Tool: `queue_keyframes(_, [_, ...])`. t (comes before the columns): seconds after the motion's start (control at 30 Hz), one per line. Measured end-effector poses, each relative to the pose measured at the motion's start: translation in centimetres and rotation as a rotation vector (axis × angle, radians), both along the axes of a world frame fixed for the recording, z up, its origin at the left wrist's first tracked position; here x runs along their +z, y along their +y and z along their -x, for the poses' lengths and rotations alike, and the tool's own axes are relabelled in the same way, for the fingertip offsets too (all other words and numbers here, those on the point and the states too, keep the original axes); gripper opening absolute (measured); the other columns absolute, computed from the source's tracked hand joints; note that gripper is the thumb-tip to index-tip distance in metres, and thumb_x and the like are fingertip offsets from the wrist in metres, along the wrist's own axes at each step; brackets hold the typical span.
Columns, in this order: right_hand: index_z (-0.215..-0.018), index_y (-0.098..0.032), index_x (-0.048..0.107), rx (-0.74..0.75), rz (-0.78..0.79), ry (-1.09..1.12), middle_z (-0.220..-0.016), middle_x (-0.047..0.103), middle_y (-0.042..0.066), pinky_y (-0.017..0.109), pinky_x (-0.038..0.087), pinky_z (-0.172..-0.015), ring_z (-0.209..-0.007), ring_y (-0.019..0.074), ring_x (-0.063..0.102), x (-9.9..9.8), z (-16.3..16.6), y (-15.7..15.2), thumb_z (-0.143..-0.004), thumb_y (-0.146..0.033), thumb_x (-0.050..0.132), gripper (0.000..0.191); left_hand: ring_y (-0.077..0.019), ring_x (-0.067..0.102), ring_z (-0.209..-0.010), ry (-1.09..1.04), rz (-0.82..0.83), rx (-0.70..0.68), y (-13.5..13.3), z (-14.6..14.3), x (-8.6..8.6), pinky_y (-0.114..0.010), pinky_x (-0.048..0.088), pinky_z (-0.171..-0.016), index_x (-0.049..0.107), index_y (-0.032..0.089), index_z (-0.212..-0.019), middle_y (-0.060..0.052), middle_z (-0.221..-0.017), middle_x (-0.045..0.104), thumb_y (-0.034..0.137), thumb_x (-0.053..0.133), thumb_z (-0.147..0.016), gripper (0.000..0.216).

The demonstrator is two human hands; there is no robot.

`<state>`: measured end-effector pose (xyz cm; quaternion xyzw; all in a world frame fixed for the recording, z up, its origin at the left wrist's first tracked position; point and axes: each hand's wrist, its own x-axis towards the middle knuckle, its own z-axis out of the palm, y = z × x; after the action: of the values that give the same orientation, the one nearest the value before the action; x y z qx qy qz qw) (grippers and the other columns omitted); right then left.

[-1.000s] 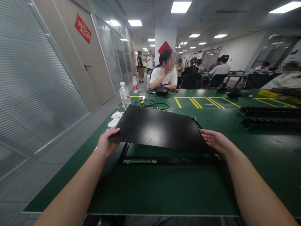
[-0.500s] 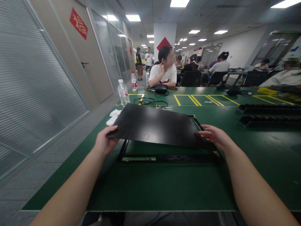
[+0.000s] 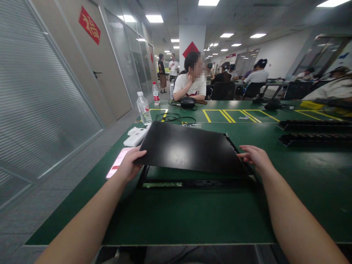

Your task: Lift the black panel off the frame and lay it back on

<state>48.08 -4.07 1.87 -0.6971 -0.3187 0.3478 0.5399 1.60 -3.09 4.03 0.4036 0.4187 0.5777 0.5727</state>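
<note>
A thin, glossy black panel [image 3: 187,146] is tilted over a black rectangular frame [image 3: 214,184], its left side raised and its right side low along the frame's right edge. My left hand [image 3: 132,163] grips the panel's left edge, thumb on top and fingers beneath. Beside the right edge is my right hand [image 3: 255,157], fingers stretched out; whether the fingertips touch the panel or frame I cannot tell. A strip of green circuit board [image 3: 162,185] shows on the frame's near bar. The panel hides much of the frame.
Left of the panel lie a lit phone [image 3: 118,164] and a white device [image 3: 135,137], with a clear water bottle [image 3: 144,110] behind. Black cables [image 3: 170,117] lie farther back. Long black parts [image 3: 313,140] rest at right. A person [image 3: 189,82] sits across the green table [image 3: 176,216].
My left hand has moved the panel's left side rightward, uncovering the phone and more of the white device. The panel's right side sits closer to the frame's edge; my right hand has shifted slightly right.
</note>
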Motion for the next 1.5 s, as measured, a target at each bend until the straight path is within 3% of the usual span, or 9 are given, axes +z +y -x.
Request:
queue_keyframes(0.2, [-0.097, -0.015, 0.077, -0.023, -0.017, -0.04, -0.064, 0.075, 0.011, 0.022, 0.033, -0.042, -0.043, 0.0128, 0.051, -0.1, -0.2, 0.0, -0.079, -0.016, 0.067, 0.02, -0.0289, 0.08, -0.085, 0.007, 0.031, -0.036, 0.4, -0.1, -1.2, -0.032, 0.063, -0.071, 0.083, 0.016, -0.099, -0.009, -0.091, 0.085, 0.024, 0.089, -0.062, 0.039])
queue_keyframes(0.37, [-0.094, -0.015, 0.076, -0.039, 0.013, -0.053, -0.062, 0.074, 0.011, 0.022, 0.036, -0.042, -0.042, 0.0119, 0.05, 0.4, 0.3, -0.2, -0.083, -0.014, 0.063, 0.017, -0.0232, 0.077, -0.073, -0.026, 0.039, -0.058, 0.4, -0.2, -1.1, -0.027, 0.061, -0.064, 0.079, 0.017, -0.081, -0.007, -0.083, 0.084, 0.019, 0.089, -0.061, 0.022])
queue_keyframes(0.47, [-0.094, -0.016, 0.076, -0.037, 0.028, -0.066, -0.062, 0.073, 0.01, 0.021, 0.034, -0.04, -0.041, 0.0113, 0.05, 0.6, 0.3, -0.2, -0.084, -0.013, 0.062, 0.016, -0.0231, 0.077, -0.07, -0.02, 0.035, -0.076, 0.3, -0.3, -1.0, -0.027, 0.061, -0.063, 0.08, 0.017, -0.082, -0.006, -0.078, 0.082, 0.018, 0.089, -0.063, 0.021])
queue_keyframes(0.7, [-0.093, -0.017, 0.076, -0.028, 0.01, -0.119, -0.062, 0.074, 0.009, 0.021, 0.036, -0.04, -0.044, 0.0119, 0.051, 0.0, -0.4, -0.1, -0.084, -0.016, 0.063, 0.015, -0.0305, 0.082, -0.094, -0.012, 0.072, -0.076, 0.3, -0.3, -1.1, -0.03, 0.065, -0.074, 0.082, 0.015, -0.092, -0.012, -0.095, 0.086, 0.014, 0.087, -0.066, 0.026])
queue_keyframes(1.03, [-0.093, -0.016, 0.075, -0.028, 0.07, -0.164, -0.063, 0.074, 0.009, 0.024, 0.04, -0.047, -0.046, 0.0125, 0.052, -0.3, -0.7, 0.2, -0.083, -0.019, 0.064, 0.016, -0.0266, 0.082, -0.085, 0.008, 0.116, -0.076, 0.2, -0.6, -0.9, -0.025, 0.063, -0.061, 0.08, 0.016, -0.083, -0.009, -0.091, 0.086, 0.016, 0.088, -0.062, 0.023])
queue_keyframes(1.23, [-0.097, -0.017, 0.079, -0.005, 0.13, -0.374, -0.072, 0.078, 0.007, 0.03, 0.047, -0.059, -0.054, 0.0161, 0.058, -1.0, -1.4, 0.4, -0.083, -0.027, 0.064, 0.023, -0.0288, 0.082, -0.092, 0.035, 0.109, -0.081, 0.5, -0.5, -1.5, -0.026, 0.063, -0.061, 0.08, 0.018, -0.085, -0.009, -0.095, 0.086, 0.02, 0.086, -0.062, 0.024])
queue_keyframes(1.5, [-0.102, -0.02, 0.082, 0.059, 0.202, -0.548, -0.082, 0.081, 0.007, 0.035, 0.049, -0.069, -0.062, 0.0201, 0.065, -1.3, -1.9, 0.6, -0.084, -0.037, 0.062, 0.031, -0.0267, 0.081, -0.083, 0.035, 0.082, -0.117, 0.7, -0.2, -2.1, -0.028, 0.063, -0.063, 0.081, 0.017, -0.085, -0.007, -0.089, 0.086, 0.022, 0.089, -0.061, 0.027])
